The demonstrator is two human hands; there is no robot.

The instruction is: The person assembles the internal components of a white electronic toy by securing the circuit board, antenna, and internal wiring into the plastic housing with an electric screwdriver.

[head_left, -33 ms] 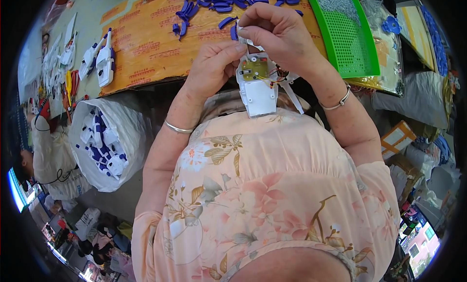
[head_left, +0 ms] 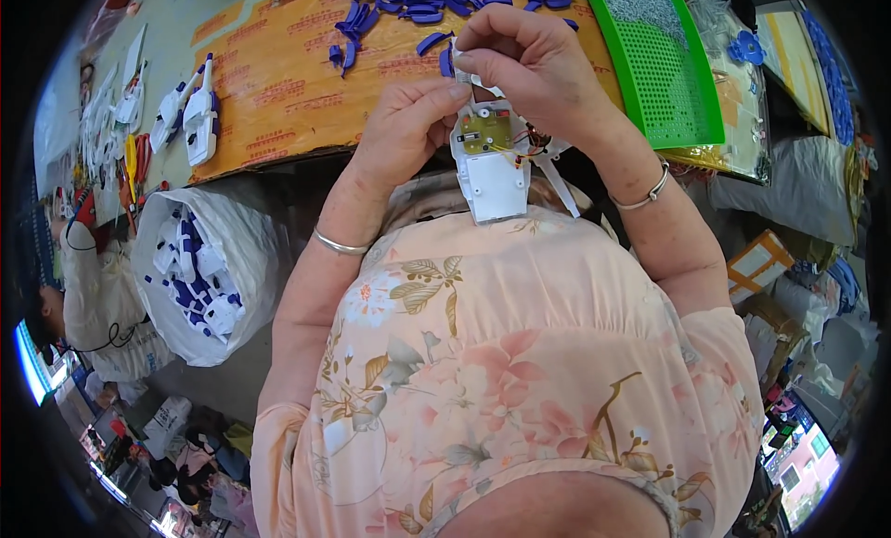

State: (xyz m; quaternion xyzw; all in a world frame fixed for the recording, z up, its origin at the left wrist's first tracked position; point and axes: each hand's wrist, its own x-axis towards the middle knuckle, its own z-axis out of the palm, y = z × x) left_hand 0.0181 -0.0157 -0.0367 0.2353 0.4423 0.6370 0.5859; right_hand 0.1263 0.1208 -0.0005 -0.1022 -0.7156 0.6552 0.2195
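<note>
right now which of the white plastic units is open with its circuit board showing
The white unit held between the left hand and right hand: its green board is exposed. The white units on the table look closed.

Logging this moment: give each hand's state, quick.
Left hand: closed, pinching the white housing.
Right hand: closed, gripping the housing's top.

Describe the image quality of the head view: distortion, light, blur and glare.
Head view: strong fisheye, so the orange table edge bends and a black ring closes the corners; light is even and soft, with no hard shadows; the left hand, right hand and white plastic part are sharp at centre; the rim is squeezed and dimmer; mild glare lies on the white sack.
</note>
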